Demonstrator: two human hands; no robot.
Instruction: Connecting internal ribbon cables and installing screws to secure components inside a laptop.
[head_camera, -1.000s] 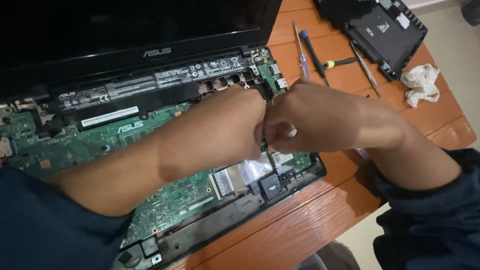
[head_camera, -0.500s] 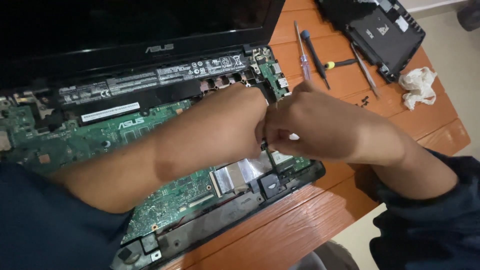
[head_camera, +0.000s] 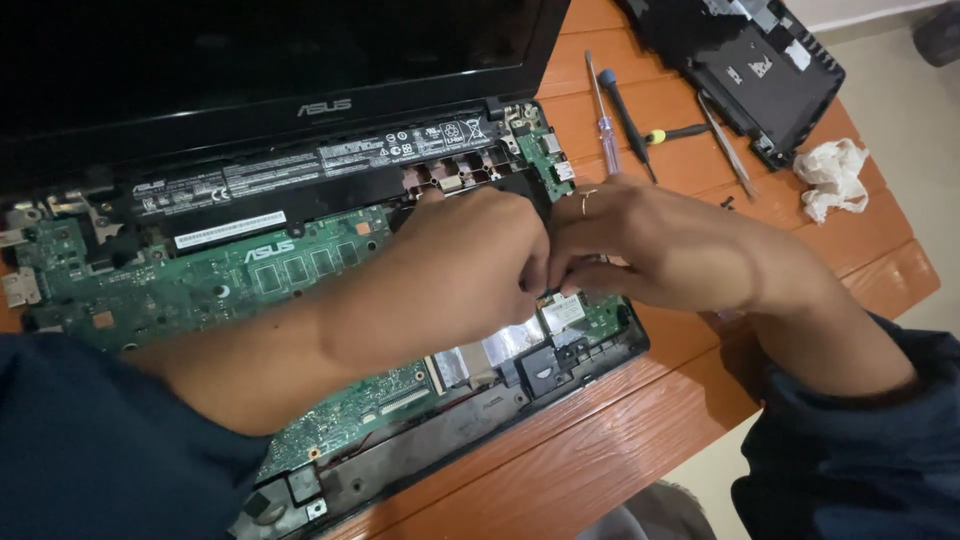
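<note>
An opened black laptop lies on the orange wooden table (head_camera: 610, 450), its green motherboard (head_camera: 200, 290) and long black battery (head_camera: 300, 180) bare. My left hand (head_camera: 460, 270) is curled over the right part of the board. My right hand (head_camera: 670, 250), with a ring on one finger, reaches in from the right, and its pinched fingertips meet the left hand's fingers. Both hands hover just above a silver foil patch (head_camera: 490, 355) near the laptop's front right corner. Whatever lies between the fingertips is hidden.
The dark laptop screen (head_camera: 250, 50) stands open at the back. Behind my right hand lie two thin screwdrivers (head_camera: 605, 115), a yellow-tipped tool (head_camera: 675, 132) and tweezers (head_camera: 728, 145). A black cover panel (head_camera: 750, 60) and a crumpled white tissue (head_camera: 835, 175) sit at the far right.
Both hands stay pressed together over the same spot on the board. My right hand's fingers have stretched out a little flatter toward the left hand.
</note>
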